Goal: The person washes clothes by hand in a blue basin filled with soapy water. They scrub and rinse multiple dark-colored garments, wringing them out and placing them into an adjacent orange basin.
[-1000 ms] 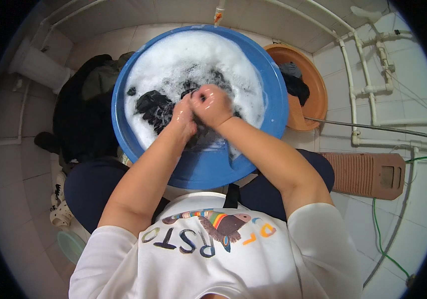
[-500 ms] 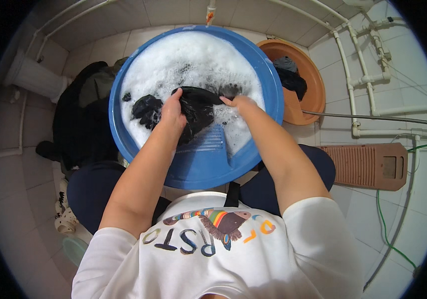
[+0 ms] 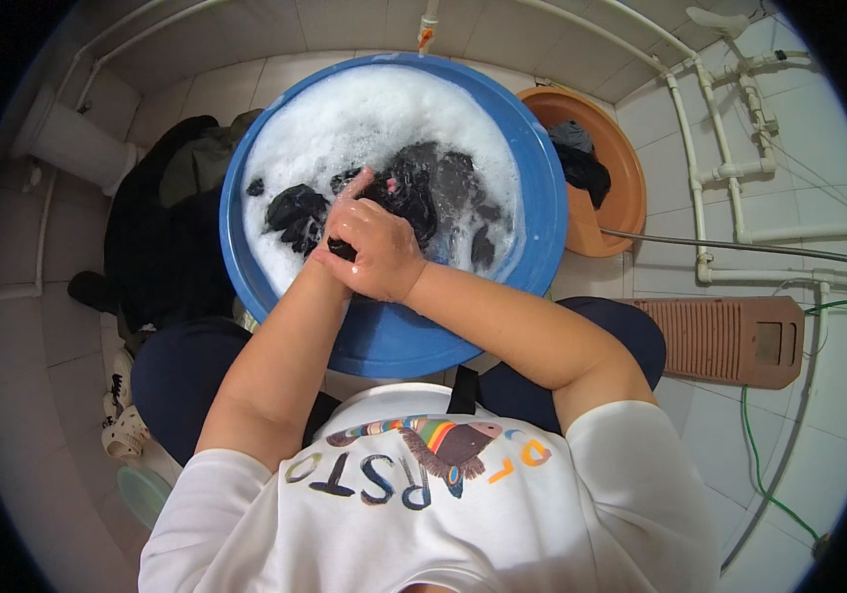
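Observation:
My two hands meet over the blue basin (image 3: 547,198), near its front side. My right hand (image 3: 389,252) reaches across my left and is closed round a bunched black garment (image 3: 413,193); a dark bit of the cloth shows inside its curled fingers. My left hand (image 3: 346,208) is pressed up against the right one and grips the same garment, one finger stretched along it; the right hand partly hides it. Wet and crumpled, the garment spreads into the white suds (image 3: 364,109). Another dark lump of cloth (image 3: 295,212) floats left of my hands.
An orange-brown basin (image 3: 631,203) with dark cloth stands at the back right. A brown washboard (image 3: 720,341) lies right of my knee, near white pipes (image 3: 710,217) and a green hose (image 3: 755,445). Dark clothes (image 3: 161,247) are heaped at left. A tap (image 3: 426,38) hangs behind the basin.
My right hand has moved left and toward me, from the garment's right end to my left hand. The stretched cloth is now bunched, and the basin's ridged washing surface is covered.

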### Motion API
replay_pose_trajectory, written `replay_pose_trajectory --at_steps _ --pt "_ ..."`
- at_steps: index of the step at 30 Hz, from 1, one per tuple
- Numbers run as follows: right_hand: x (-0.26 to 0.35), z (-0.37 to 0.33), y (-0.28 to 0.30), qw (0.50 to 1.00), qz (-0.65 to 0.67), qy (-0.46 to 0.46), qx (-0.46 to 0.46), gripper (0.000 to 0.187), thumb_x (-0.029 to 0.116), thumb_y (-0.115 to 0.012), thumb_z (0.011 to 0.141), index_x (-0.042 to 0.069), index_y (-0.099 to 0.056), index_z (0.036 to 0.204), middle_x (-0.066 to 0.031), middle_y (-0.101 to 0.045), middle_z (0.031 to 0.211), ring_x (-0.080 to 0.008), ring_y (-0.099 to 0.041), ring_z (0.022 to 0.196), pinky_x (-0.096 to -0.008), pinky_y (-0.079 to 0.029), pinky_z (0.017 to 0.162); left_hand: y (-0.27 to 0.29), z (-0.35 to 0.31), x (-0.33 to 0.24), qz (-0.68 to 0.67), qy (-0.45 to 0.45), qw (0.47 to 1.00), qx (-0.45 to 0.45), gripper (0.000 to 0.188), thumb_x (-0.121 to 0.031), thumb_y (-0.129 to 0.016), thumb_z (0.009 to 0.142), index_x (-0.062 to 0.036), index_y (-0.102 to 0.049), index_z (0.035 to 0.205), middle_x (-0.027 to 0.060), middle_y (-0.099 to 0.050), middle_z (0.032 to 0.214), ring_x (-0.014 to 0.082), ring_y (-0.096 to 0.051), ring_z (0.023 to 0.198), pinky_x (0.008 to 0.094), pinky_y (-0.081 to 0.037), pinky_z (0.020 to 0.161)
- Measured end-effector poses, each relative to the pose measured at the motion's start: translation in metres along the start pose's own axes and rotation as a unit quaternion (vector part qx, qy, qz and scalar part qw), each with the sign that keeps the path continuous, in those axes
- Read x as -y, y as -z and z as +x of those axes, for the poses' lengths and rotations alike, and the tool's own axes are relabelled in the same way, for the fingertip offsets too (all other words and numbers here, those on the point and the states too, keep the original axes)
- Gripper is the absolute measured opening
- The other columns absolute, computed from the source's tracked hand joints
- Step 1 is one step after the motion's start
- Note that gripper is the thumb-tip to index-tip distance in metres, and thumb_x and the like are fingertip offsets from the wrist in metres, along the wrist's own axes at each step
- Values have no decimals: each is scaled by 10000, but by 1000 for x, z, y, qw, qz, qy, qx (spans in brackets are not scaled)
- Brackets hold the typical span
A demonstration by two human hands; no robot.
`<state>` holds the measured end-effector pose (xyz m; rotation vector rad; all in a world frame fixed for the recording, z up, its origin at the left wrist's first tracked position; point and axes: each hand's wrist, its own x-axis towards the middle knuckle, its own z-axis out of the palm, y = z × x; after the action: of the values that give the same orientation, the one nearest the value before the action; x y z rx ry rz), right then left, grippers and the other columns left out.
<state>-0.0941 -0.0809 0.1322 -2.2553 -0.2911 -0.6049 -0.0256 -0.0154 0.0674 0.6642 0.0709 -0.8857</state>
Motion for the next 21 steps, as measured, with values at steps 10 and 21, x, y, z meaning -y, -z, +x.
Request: replay_pose_trajectory --at_steps 10,21 --pt "-37 4 -1 986 -1 -153 -64 243 289 -603 752 75 -559 646 -171 -554 680 -349 -542 644 -412 -436 585 31 26 34 -148 39 973 171 329 -393 -452 875 -88 -574 898 90 -588 884 213 -560 843 355 -461 752" --pt "-187 -23 53 868 -93 -472 -125 515 504 -511 797 8 -527 933 -208 -583 937 -360 -559 865 -425 -427 782 -31 8 22 -37 63 983 -171 510 -403 -593 797 -39 -518 1146 121 -549 1144 277 -532 1008 429 -399 912"
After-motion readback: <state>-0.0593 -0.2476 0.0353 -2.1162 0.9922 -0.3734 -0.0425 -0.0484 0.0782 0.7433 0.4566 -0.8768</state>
